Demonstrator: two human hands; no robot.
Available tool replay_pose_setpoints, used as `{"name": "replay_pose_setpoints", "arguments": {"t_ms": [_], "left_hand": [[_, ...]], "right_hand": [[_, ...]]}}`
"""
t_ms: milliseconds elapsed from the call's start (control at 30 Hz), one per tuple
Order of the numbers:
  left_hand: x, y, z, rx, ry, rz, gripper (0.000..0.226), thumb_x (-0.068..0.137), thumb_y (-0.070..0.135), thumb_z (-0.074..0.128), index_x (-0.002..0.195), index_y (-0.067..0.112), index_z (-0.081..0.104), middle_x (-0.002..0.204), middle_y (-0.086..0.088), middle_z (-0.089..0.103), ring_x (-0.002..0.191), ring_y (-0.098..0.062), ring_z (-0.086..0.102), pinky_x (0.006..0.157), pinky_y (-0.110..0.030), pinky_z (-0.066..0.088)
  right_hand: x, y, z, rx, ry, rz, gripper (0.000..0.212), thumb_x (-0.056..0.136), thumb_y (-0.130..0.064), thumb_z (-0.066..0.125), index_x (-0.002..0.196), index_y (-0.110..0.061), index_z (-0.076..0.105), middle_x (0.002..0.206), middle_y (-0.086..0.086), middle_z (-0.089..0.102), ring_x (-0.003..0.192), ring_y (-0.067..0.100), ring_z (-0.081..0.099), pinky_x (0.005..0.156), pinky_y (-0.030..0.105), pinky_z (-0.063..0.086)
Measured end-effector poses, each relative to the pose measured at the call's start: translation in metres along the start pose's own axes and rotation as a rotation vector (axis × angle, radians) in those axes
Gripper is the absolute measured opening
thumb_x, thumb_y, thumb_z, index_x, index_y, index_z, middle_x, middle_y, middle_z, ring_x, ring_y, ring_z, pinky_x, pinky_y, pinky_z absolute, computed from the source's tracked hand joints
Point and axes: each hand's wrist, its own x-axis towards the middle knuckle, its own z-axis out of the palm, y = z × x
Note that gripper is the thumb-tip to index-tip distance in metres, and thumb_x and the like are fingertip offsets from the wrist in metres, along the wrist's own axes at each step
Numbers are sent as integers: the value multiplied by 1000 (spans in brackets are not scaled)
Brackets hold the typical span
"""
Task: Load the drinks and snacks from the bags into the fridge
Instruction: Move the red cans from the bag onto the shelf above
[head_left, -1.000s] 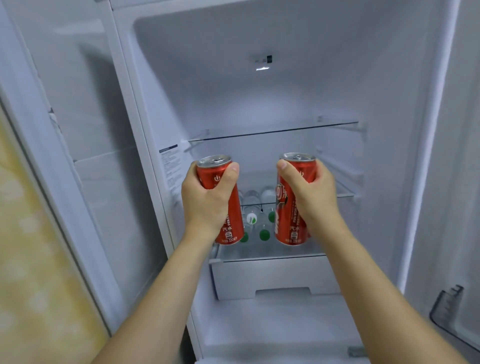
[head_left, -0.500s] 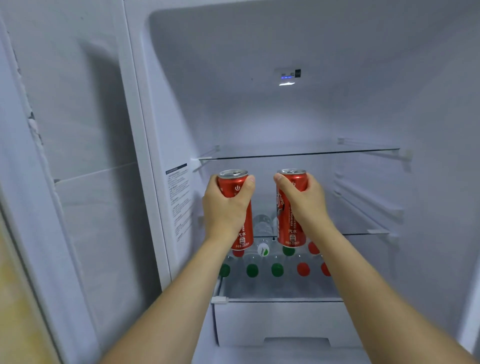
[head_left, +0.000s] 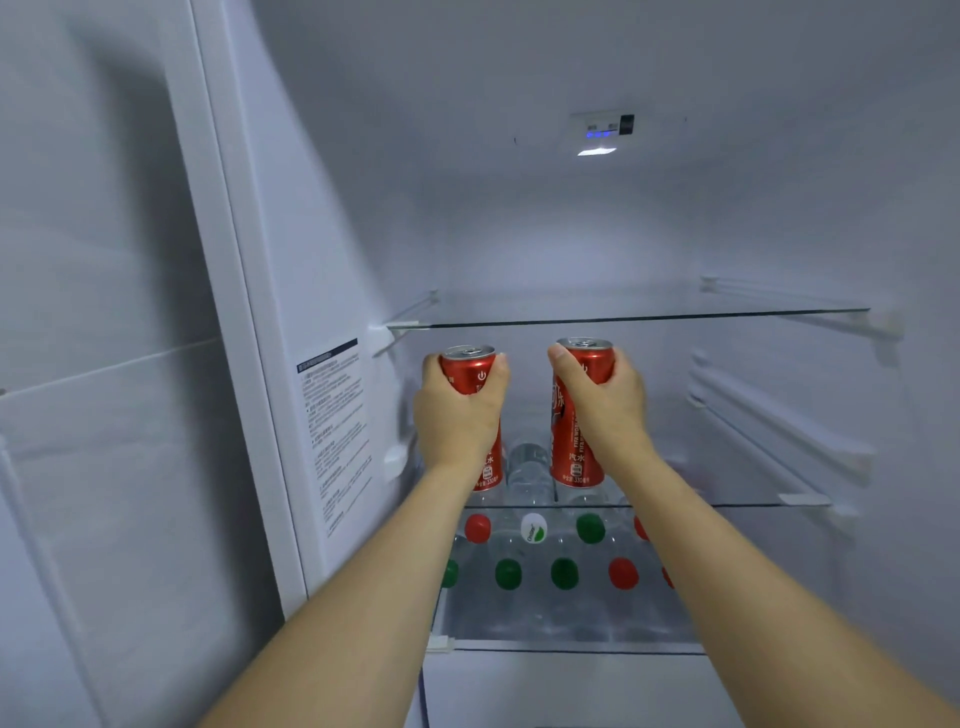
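Observation:
Both arms reach into the open white fridge (head_left: 571, 234). My left hand (head_left: 457, 415) grips a tall red soda can (head_left: 472, 366) upright. My right hand (head_left: 605, 405) grips a second red soda can (head_left: 574, 441), also upright. Both cans hang between the upper glass shelf (head_left: 649, 317) and the middle glass shelf (head_left: 727, 504), their bases just above the middle shelf's front part. A clear water bottle (head_left: 527, 467) lies on the middle shelf between the two cans.
Below the middle shelf lie several clear bottles with red and green caps (head_left: 563, 571), caps facing me. A label sticker (head_left: 335, 441) is on the left inner wall. Ribbed rails (head_left: 779, 431) line the right wall. The upper shelf carries nothing.
Both hands have carried the cans deeper into the fridge, under the upper shelf. The view has closed in on the shelves.

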Motion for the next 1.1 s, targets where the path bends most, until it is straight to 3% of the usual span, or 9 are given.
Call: {"name": "replay_pose_setpoints", "arguments": {"t_ms": [100,333,600,733,900,967,1100], "left_hand": [[8,-5,7,12,8,10,46,80,56,72,107,22,56,85,10,65,76,-6,66,73,-33,59],[25,-18,23,32,43,22,51,81,57,72,112,22,51,83,16,59,75,1,59,65,-23,49],[47,-35,48,32,33,21,50,82,59,70,113,27,46,87,19,55,76,6,56,62,-15,45],[54,-55,57,20,8,12,51,83,58,69,115,29,41,92,17,55,80,5,56,62,-15,43],[62,-65,64,40,-6,64,56,87,53,67,123,18,41,96,15,51,80,4,53,62,-8,39],[63,-67,66,72,-10,105,57,89,53,65,125,15,40,100,10,53,84,-3,58,65,-11,42],[66,-75,70,130,-23,150,59,92,54,57,132,17,34,117,-1,55,101,-17,61,81,-32,54]], "right_hand": [[6,7,7,-15,-4,-9,45,83,-56,66,112,-26,53,97,-8,61,88,9,62,68,22,48],[25,24,23,-21,-34,-52,48,85,-58,63,116,-23,54,97,-9,62,86,4,61,64,16,42],[55,44,48,-17,-13,-59,38,86,-57,61,108,-27,51,92,-9,62,81,6,63,64,19,45],[74,57,63,-26,-4,-72,46,84,-63,59,108,-25,50,90,-8,62,81,8,63,65,21,48],[86,82,78,-25,-44,-37,60,83,-71,43,116,-21,46,93,-6,60,84,9,62,68,27,49],[89,88,80,-27,-68,-26,55,87,-69,43,117,-22,44,95,-5,60,85,10,61,67,26,47],[87,87,78,-36,-128,-63,52,92,-61,46,122,-20,39,99,-7,58,88,7,60,67,23,46]]}}
